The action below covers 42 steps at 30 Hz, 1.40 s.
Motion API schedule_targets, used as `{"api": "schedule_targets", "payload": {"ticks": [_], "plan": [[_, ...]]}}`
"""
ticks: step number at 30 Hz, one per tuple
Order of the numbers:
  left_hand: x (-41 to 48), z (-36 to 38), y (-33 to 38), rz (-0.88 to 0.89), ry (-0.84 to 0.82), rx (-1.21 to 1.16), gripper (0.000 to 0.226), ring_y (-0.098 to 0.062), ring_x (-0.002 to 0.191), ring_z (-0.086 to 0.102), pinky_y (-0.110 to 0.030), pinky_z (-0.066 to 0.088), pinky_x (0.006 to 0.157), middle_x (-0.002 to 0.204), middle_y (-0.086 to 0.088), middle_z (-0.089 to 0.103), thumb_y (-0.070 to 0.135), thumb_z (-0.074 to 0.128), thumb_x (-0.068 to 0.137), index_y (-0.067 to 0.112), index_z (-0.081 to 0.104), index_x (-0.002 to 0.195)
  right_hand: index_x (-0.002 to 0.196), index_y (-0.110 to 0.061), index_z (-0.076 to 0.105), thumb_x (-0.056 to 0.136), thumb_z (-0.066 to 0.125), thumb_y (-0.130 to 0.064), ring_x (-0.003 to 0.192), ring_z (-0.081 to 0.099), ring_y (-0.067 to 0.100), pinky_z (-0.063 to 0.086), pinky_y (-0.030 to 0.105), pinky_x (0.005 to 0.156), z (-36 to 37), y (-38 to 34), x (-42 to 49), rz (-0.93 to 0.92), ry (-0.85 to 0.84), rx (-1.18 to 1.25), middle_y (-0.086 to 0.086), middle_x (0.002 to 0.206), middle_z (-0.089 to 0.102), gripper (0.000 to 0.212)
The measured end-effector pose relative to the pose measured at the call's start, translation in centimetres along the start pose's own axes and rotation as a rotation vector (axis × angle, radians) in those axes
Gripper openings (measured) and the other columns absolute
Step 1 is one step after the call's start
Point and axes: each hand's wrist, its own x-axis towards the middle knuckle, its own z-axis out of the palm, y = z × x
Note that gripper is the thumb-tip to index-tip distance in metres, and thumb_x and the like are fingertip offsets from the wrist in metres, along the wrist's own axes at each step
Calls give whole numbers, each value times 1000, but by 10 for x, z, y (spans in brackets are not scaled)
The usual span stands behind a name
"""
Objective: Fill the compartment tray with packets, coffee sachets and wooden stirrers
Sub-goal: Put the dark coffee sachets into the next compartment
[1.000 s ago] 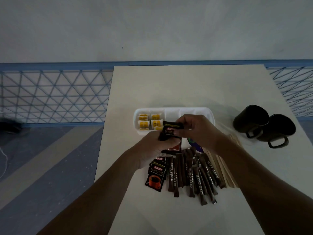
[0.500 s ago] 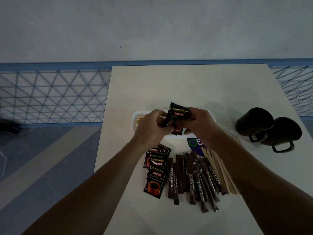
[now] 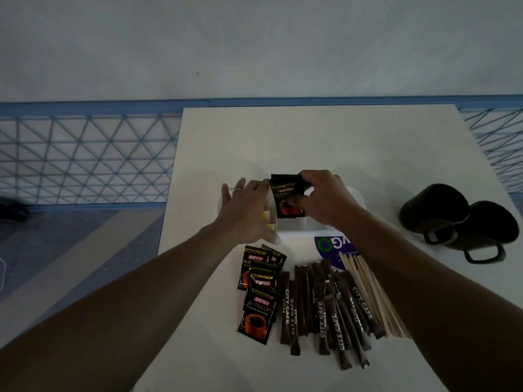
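Note:
A white compartment tray [image 3: 357,195] lies mid-table, mostly hidden by my hands. My right hand [image 3: 325,198] pinches a black Kopiko coffee sachet [image 3: 287,195] upright over the tray's middle compartments. My left hand [image 3: 246,210] lies flat with straight fingers over the tray's left end, where yellow packets [image 3: 267,223] peek out. Nearer to me lie more Kopiko sachets [image 3: 259,290], several brown City Cafe sugar sticks [image 3: 325,309] and a bundle of wooden stirrers [image 3: 373,295].
Two black mugs [image 3: 458,222] lie on their sides at the table's right. A blue-and-green printed label [image 3: 331,246] lies below the tray. The white table [image 3: 311,142] ends at a blue lattice railing [image 3: 85,157] on the left and far side.
Both hands moved away from me with the sachet to above the tray. My left hand let go of the sachet and spread flat; my right hand alone holds it now.

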Motion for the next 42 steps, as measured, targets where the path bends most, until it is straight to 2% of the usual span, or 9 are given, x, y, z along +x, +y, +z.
{"api": "schedule_targets", "payload": {"ticks": [3,8,12,16,22,27,30,38,42], "plan": [[0,2,0,6,48,-35,126,-31,149,12,-60,-3,118,155,-4,31,49,87,57,24,11,153,106,-15,70,84,74,-16,100,54,19,36,27,76,2,-1,4,-1,-39,-82,4,101,68,23],[-2,2,2,-11,83,-76,135,-31,148,17,-56,-1,119,154,-7,35,44,91,54,27,0,153,103,-11,68,81,74,-14,96,59,26,44,30,71,4,-1,6,-22,-48,-155,9,97,69,24],[-5,2,3,12,90,-106,137,-29,144,24,-57,0,118,148,-1,43,41,92,53,36,-2,152,107,-13,63,78,76,-14,91,55,26,39,28,66,8,3,4,0,-68,-146,9,94,64,32],[-6,1,5,10,94,-89,135,-29,141,29,-58,6,117,146,-1,45,43,92,52,38,0,151,103,-17,54,77,71,-17,78,60,31,54,40,65,22,5,1,-70,-64,-297,10,89,64,31],[-6,3,4,9,98,-79,134,-31,142,29,-61,7,116,148,-1,43,45,91,52,36,2,152,112,-17,48,80,71,-23,77,61,33,47,36,60,30,9,-6,-143,-25,-443,9,96,64,40],[-2,4,3,-16,79,-49,128,-32,145,23,-61,5,117,153,-1,36,48,89,55,27,9,153,133,-19,43,71,82,-30,88,61,27,55,40,63,22,1,-11,-279,71,-591,8,117,47,74],[-4,1,5,-17,57,-33,116,-30,145,22,-60,1,117,154,1,34,49,88,57,22,25,150,140,-22,37,71,82,-40,95,62,26,55,39,68,22,-3,-5,-255,12,-703,8,123,44,85],[-5,3,6,-23,59,-28,109,-32,143,27,-61,4,117,148,3,40,49,89,53,23,34,145,130,-22,43,85,67,-33,88,63,29,43,35,62,33,-3,8,-288,-48,-794,5,111,55,52],[-6,4,4,-30,65,-28,113,-33,144,24,-61,4,117,150,3,39,50,89,53,24,32,147,140,-23,39,87,65,-31,92,61,26,38,33,62,28,3,8,-403,-74,-792,3,115,55,60]]}}
